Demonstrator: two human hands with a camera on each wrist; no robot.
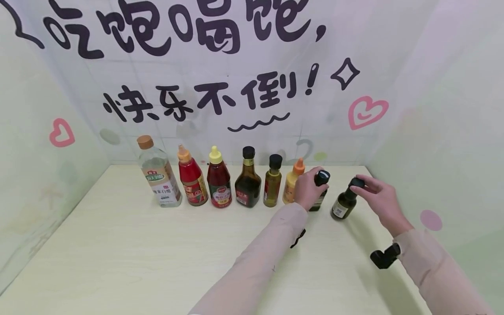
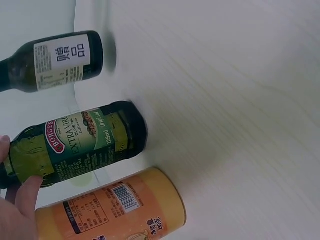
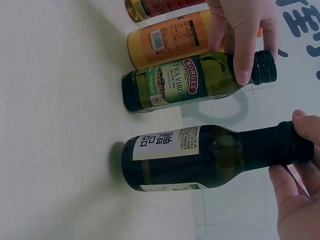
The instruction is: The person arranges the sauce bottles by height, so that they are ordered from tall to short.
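Observation:
My left hand (image 1: pixel 309 189) holds a green-labelled olive oil bottle (image 2: pixel 82 142) by its shoulder and neck, just below the black cap. The bottle stands at the right end of a row, beside an orange-capped yellow sauce bottle (image 1: pixel 290 186). To the right of it, my right hand (image 1: pixel 381 202) pinches the black cap of a small dark glass bottle (image 3: pixel 185 156) with a white label. That bottle leans slightly in the head view, its base at or just above the tabletop; I cannot tell which. The right wrist view shows a gap between the two held bottles.
Leftward along the wall stand a short oil bottle (image 1: pixel 272 186), a dark sauce bottle (image 1: pixel 248 186), a yellow-capped red bottle (image 1: pixel 219 183), an orange-capped red bottle (image 1: pixel 193 181) and a clear vinegar bottle (image 1: pixel 160 179). Side walls flank the pale table (image 1: pixel 138 258).

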